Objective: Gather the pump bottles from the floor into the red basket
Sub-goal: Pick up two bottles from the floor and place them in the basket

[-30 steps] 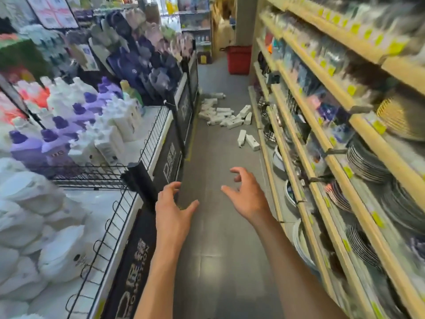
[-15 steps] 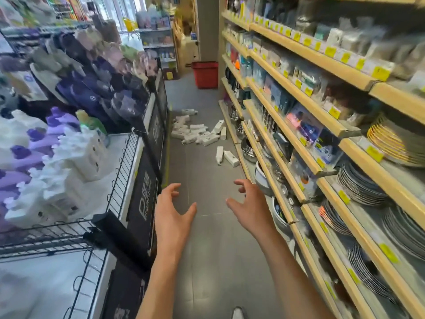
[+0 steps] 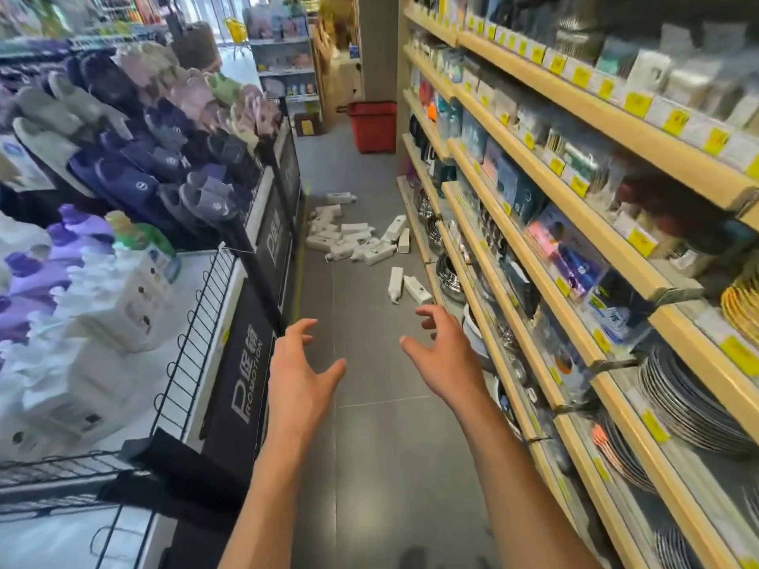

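Left grip (image 3: 297,375) and right grip (image 3: 441,355) both wide, holding nothing. Pump bottles (image 3: 353,240) lie scattered on the grey floor (image 3: 369,404), well apart from both grips, on the near side of the red basket (image 3: 373,127). Shop aisle, wooden shelving (image 3: 554,221) beside the basket.

I see a gray tile floor (image 3: 369,445). A pile of white pump bottles (image 3: 349,240) lies on it, with two more bottles (image 3: 417,290) lying closer to me. The red basket (image 3: 373,129) stands on the floor far behind them.

Left hand (image 3: 302,375) and right hand (image 3: 447,363) are bare, with bare forearms (image 3: 275,474).
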